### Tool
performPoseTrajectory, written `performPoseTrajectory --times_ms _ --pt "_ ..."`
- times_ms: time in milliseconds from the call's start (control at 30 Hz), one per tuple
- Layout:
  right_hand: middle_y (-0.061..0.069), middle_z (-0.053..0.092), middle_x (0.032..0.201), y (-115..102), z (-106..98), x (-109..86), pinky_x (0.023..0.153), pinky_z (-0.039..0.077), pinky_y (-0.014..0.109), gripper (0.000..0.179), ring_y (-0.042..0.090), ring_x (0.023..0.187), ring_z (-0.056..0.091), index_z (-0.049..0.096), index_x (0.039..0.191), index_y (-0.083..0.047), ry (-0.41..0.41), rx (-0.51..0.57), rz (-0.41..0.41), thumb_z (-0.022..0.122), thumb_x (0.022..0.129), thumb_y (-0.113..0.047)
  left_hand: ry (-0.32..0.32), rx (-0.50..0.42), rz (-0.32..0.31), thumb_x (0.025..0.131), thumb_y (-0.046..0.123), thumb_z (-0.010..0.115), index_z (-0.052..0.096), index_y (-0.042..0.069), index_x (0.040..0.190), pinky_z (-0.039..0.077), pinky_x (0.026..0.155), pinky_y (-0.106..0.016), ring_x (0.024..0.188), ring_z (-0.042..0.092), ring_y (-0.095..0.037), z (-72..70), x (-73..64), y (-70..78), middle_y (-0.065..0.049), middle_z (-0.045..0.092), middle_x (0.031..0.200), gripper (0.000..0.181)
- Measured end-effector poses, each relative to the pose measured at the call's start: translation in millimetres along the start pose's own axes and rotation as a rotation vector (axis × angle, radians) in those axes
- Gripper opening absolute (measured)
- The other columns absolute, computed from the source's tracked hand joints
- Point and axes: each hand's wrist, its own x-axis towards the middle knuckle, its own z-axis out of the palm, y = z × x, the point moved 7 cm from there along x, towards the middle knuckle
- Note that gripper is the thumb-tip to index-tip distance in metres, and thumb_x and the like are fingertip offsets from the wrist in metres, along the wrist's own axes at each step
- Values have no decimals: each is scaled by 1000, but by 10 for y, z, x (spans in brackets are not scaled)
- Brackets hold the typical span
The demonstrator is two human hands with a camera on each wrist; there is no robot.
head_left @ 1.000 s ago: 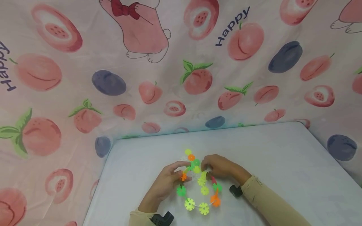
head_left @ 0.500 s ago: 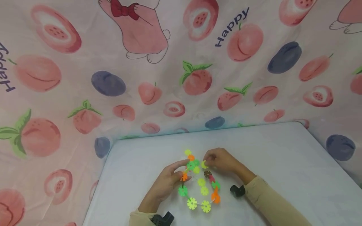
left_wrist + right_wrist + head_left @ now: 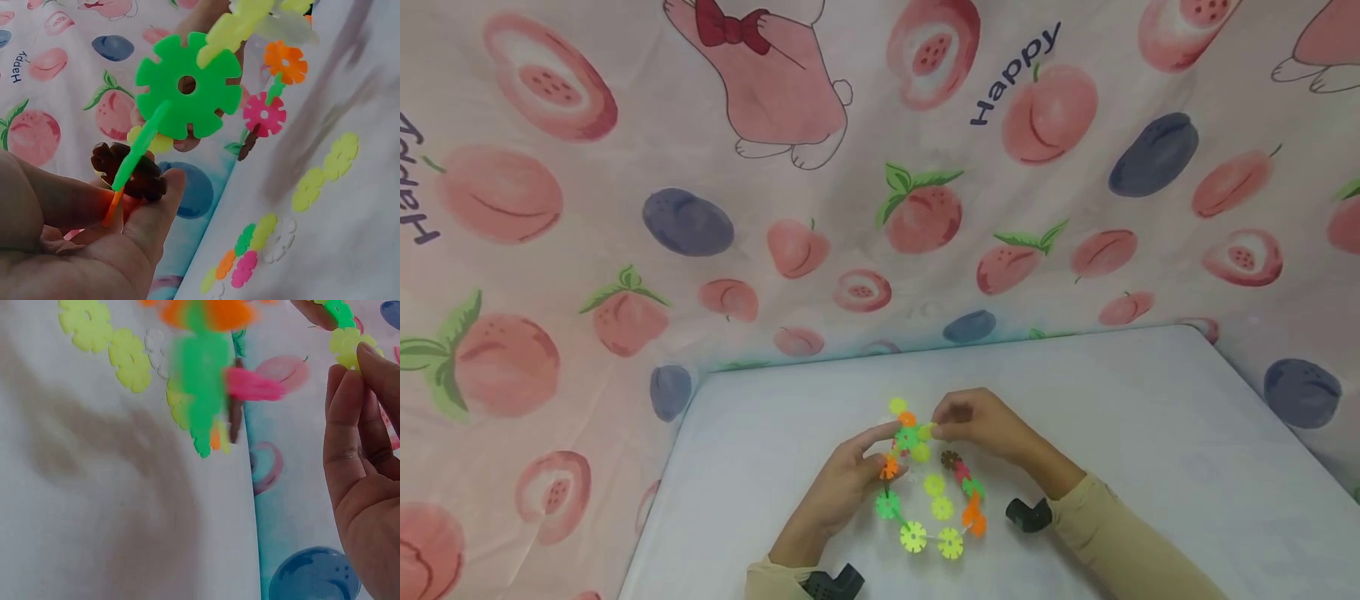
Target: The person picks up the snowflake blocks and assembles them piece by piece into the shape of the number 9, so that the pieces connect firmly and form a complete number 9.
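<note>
My left hand (image 3: 848, 477) pinches a chain of interlocking snowflake discs near its left end, at an orange disc (image 3: 889, 467). In the left wrist view a brown disc (image 3: 134, 172) and a large green disc (image 3: 212, 94) stand beyond the thumb and fingers. From there the chain loops down and round toward the right, through yellow and orange discs, to a brown disc (image 3: 951, 460) at its free end. My right hand (image 3: 981, 421) pinches a yellow snowflake disc (image 3: 351, 347) between thumb and fingers. That disc is right at a green disc (image 3: 907, 437) by the left fingertips.
Loose discs lie on the white table (image 3: 1112, 433): two yellow ones, including a near one (image 3: 942, 507), then an orange disc (image 3: 907, 419) and a yellow disc (image 3: 898, 406) farther back. A fruit-print cloth (image 3: 850, 208) hangs behind the table's far edge.
My right hand has lifted a yellow disc from beside the chain's brown end and carried it back and left to the green disc. The chain's lower loop has swung slightly right and up.
</note>
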Motion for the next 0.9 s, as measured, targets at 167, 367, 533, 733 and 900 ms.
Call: performPoseTrajectory --times_ms 167,367,533,733,900 --pt "4 72 92 -19 5 -13 79 59 31 9 19 85 69 75 94 -14 19 -17 -10 80 89 -20 0 -21 2 102 0 49 49 14 151 53 92 -21 111 64 -18 12 -5 20 -13 46 155 51" --pt "-6 74 89 -121 17 -46 79 59 29 7 13 84 70 75 89 -24 85 -123 -82 82 87 -22 43 -60 -2 105 13 55 51 11 150 55 95 -26 116 67 -23 9 21 -13 -14 51 152 45" --pt "-6 74 86 -259 67 -82 75 59 28 8 10 78 69 76 87 -20 116 -167 -214 82 86 -14 180 34 39 104 33 59 62 19 138 57 93 -27 120 67 -25 -46 41 -35 -11 54 149 38" --pt "1 74 84 -307 101 -116 70 59 27 5 21 73 71 77 87 -11 94 -139 -254 81 86 -8 240 -2 -9 99 34 68 65 17 132 60 85 -31 92 77 -27 -57 39 -86 -13 67 128 38" --pt "1 74 83 -345 95 -137 70 59 27 5 14 71 69 78 86 -13 100 -187 -293 81 86 -10 249 -23 -17 99 30 68 66 11 130 61 83 -31 88 78 -26 -33 34 -71 -12 68 129 37"
